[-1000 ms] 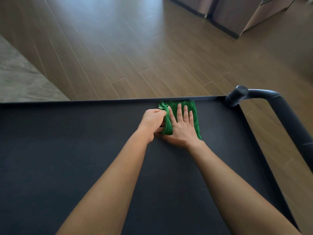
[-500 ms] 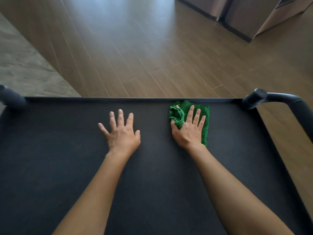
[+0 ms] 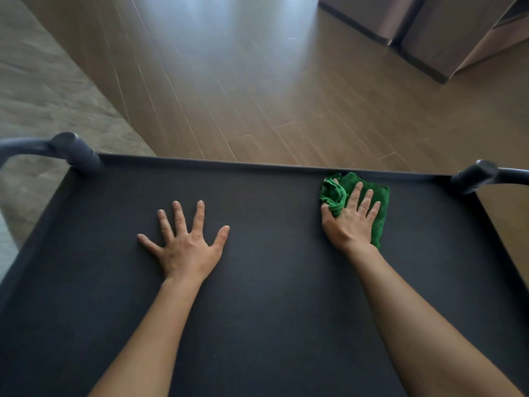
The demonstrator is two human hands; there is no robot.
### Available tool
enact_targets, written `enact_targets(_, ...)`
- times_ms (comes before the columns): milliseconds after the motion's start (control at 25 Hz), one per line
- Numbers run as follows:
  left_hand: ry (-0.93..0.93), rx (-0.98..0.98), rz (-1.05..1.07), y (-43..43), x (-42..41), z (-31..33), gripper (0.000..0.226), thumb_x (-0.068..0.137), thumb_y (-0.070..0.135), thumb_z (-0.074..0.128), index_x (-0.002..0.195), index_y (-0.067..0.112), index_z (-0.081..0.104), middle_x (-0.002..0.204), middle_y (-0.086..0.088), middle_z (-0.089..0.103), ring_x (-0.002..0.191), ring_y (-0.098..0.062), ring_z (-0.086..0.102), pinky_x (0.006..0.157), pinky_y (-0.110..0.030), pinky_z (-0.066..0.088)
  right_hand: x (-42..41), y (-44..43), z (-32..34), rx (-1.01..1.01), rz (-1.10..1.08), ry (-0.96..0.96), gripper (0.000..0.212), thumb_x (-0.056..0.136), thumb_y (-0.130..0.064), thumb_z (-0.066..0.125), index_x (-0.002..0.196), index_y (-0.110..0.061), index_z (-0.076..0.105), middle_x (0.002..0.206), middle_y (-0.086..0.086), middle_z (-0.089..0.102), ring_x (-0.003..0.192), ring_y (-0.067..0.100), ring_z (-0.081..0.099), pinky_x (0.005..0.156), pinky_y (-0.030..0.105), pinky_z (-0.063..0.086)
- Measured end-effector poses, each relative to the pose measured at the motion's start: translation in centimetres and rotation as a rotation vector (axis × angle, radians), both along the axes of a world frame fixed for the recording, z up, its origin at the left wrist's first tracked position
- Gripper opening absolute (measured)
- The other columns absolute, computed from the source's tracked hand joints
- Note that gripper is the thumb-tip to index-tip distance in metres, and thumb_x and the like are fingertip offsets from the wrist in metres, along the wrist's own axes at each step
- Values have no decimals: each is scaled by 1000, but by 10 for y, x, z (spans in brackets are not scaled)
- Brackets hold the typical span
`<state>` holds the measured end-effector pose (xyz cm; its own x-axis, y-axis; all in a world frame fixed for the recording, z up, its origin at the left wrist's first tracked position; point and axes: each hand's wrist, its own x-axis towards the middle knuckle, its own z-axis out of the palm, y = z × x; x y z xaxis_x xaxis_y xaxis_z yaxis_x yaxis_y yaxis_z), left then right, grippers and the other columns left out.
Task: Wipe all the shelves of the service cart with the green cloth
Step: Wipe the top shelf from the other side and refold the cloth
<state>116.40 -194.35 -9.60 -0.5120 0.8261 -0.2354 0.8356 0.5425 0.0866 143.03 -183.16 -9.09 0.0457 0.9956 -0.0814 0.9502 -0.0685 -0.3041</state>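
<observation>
The service cart's black top shelf (image 3: 272, 282) fills the lower part of the head view. A green cloth (image 3: 379, 204) lies on it near the far right corner, partly bunched at its left side. My right hand (image 3: 350, 219) presses flat on the cloth with straight fingers, and a bunch of cloth sits between thumb and index finger. My left hand (image 3: 184, 242) rests flat on the bare shelf, fingers spread, well to the left of the cloth. The lower shelves are hidden under the top one.
Grey tubular handle ends rise at the far left corner (image 3: 74, 151) and far right corner (image 3: 475, 174) of the cart. Beyond the far rim (image 3: 257, 164) lies wooden flooring (image 3: 257, 96). A cabinet base (image 3: 415, 32) stands at the upper right, grey flooring (image 3: 43, 96) at the left.
My left hand let go of the cloth and moved left, flat onto the shelf. My right hand stays pressed on the cloth near the far right corner. The view shifted left.
</observation>
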Motion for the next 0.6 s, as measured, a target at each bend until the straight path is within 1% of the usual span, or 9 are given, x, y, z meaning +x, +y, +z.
enact_targets(120, 6, 12, 0, -1, -4, -2, 83, 75, 83, 0, 148, 44, -12, 160, -2, -16, 145, -29, -18, 104, -71, -8, -18, -4, 1, 9, -1, 6, 91, 93, -51, 38, 93, -48, -54, 157, 18, -12, 142, 35, -19, 113, 49, -17)
enact_targets(240, 15, 29, -11, -1, -5, -3, 83, 76, 83, 0, 148, 43, -10, 161, -2, -12, 146, -30, -15, 104, -73, -5, -33, -4, 0, -32, 13, -40, 81, 93, -51, 35, 106, -34, -44, 157, 15, -15, 142, 34, -21, 113, 50, -17)
enact_targets(360, 54, 49, -27, -1, -8, -3, 84, 76, 83, 0, 149, 43, -6, 161, -4, -5, 147, -32, -7, 104, -74, 3, -53, -5, 0, -53, 42, -46, 74, 93, -51, 34, 114, -26, -33, 157, 14, -17, 142, 33, -22, 113, 50, -18)
enact_targets(480, 90, 78, -48, -2, -11, -2, 85, 76, 83, 1, 150, 42, 2, 161, -4, 4, 147, -32, 2, 103, -72, 13, -76, -7, -1, -62, 92, -78, 73, 93, -52, 31, 119, -26, -32, 156, 13, -19, 142, 33, -23, 113, 51, -17)
enact_targets(560, 103, 97, -59, -3, -14, -1, 84, 77, 83, 3, 150, 42, 6, 161, -4, 8, 146, -32, 7, 103, -71, 17, -95, -7, -3, -72, 132, -105, 75, 93, -53, 28, 132, -26, -30, 156, 13, -20, 141, 35, -23, 113, 53, -17)
enact_targets(600, 106, 104, -66, -4, -15, -1, 84, 77, 83, 4, 150, 42, 8, 161, -3, 10, 146, -31, 9, 102, -70, 18, -106, -7, -4, -73, 150, -118, 76, 93, -53, 27, 141, -24, -23, 156, 13, -20, 141, 35, -23, 112, 54, -17)
